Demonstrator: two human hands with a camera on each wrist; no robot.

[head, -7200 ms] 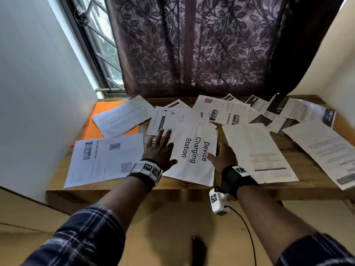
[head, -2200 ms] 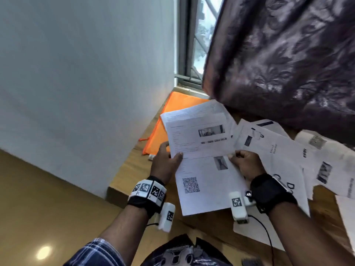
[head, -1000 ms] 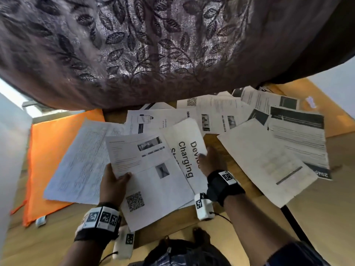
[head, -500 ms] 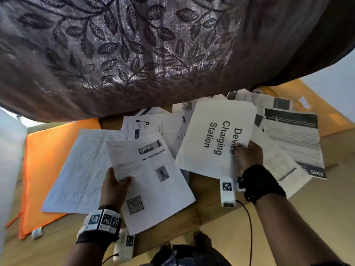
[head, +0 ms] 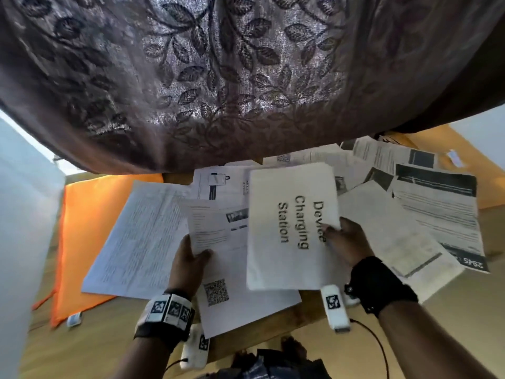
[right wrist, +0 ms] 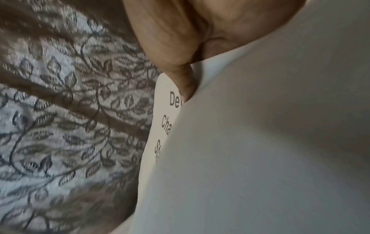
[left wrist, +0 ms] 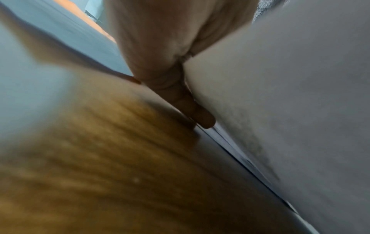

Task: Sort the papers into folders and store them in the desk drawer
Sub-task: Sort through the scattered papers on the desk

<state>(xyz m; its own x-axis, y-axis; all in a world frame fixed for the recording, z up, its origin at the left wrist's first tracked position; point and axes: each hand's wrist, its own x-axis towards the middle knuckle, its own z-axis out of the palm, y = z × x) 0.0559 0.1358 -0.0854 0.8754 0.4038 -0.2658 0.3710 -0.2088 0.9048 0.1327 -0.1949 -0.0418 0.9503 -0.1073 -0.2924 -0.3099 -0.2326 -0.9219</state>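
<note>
White "Device Charging Station" sheet (head: 289, 228) now mid-frame, pinched by right hand (head: 345, 242), overlapping QR-code sheets (head: 218, 242) gripped by left hand (head: 188, 263), orange folder (head: 87, 228) at left on wooden desk (head: 273, 321).

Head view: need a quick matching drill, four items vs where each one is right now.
Items:
1. Device Charging Station sheet
2. QR code sheet
3. orange folder
4. curtain

Places:
A. flat on the desk at far left, partly under a paper
B. hanging above the far side of the desk
C. held by the right hand
D. held by the left hand

Pairs: 1-C, 2-D, 3-A, 4-B
</note>
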